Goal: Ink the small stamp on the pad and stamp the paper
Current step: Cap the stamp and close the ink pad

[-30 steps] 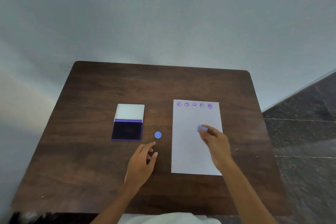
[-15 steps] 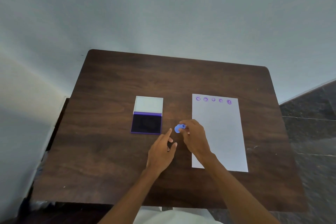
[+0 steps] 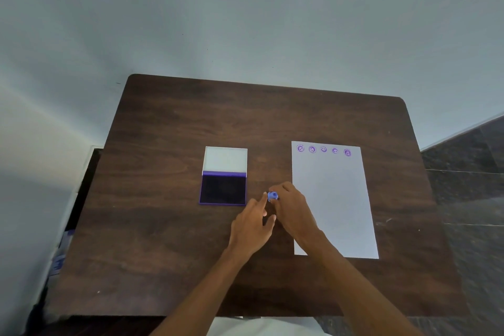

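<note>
Five prints (image 3: 323, 149) on paper (image 3: 332, 199); one stamp (image 3: 272, 196), one pad (image 3: 223, 189).

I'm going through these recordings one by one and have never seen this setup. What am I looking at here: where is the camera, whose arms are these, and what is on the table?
There is no machine here: a person works with two bare hands, and one wide-angle camera worn on the head looks forward and down, so the arms enter from the bottom edge. On the dark wooden table lies an open ink pad, its white lid folded back, and to its right a sheet of paper with five purple stamp marks in a row along its far edge. Between pad and paper, the right hand pinches a small blue stamp at its fingertips. The left hand is beside it with a finger stretched toward the stamp; whether it touches is unclear.
</note>
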`<state>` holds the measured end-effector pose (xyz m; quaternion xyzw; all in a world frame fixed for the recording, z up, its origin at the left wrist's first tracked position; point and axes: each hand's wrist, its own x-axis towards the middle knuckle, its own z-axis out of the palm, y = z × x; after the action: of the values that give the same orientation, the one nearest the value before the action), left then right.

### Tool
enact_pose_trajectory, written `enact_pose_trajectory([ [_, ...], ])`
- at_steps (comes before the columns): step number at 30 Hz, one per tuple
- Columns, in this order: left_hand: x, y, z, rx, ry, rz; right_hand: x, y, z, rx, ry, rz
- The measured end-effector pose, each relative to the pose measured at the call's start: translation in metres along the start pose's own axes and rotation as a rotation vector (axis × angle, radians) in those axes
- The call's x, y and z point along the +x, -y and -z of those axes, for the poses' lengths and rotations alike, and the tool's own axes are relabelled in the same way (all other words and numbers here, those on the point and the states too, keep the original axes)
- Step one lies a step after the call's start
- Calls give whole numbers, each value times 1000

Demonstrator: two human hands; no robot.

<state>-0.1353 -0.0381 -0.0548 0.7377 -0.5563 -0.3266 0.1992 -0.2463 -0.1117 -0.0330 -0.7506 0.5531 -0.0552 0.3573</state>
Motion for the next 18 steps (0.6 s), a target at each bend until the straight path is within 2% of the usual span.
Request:
enact_pose_trajectory([
  [6, -1, 4, -3, 98, 4, -41, 1, -2, -2, -191, 2, 130],
  [12, 1, 1, -9, 191, 21, -22, 6, -5, -3, -288, -31, 178],
  [16, -1, -3, -8, 218, 36, -19, 7, -4, -2, -261, -29, 155],
  [18, -3, -6, -4, 210, 52, -19, 5, -3, -1, -154, -39, 104],
])
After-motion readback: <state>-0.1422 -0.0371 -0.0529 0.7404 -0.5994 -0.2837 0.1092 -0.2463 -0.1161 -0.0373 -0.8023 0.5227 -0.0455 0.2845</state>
